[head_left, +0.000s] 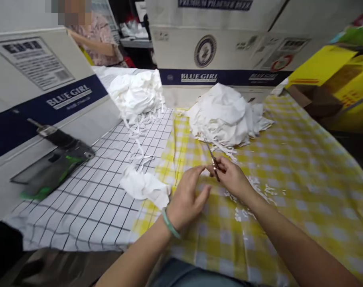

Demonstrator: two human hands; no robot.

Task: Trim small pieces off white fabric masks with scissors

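Observation:
My right hand [232, 177] is closed around the handles of a small pair of metal scissors [213, 156]. Their blades point away from me, toward a heap of white cloth pieces [220, 113] on the yellow checked cloth. My left hand [187, 195], with a green bangle [170, 224] at the wrist, holds nothing; its thumb stands apart from the fingers, close to my right fingertips. Left of it lies a single crumpled white cloth piece [144, 185] with thin strips trailing from it. Small white clippings [256, 195] are scattered beneath my right forearm.
A second pile of white cloth pieces [138, 93] sits at the back left. White cardboard boxes [181, 52] wall in the back and left. A green-grey power tool [60, 161] is at the left, and an opened yellow box [328, 75] at the right. Behind stands another person [97, 38].

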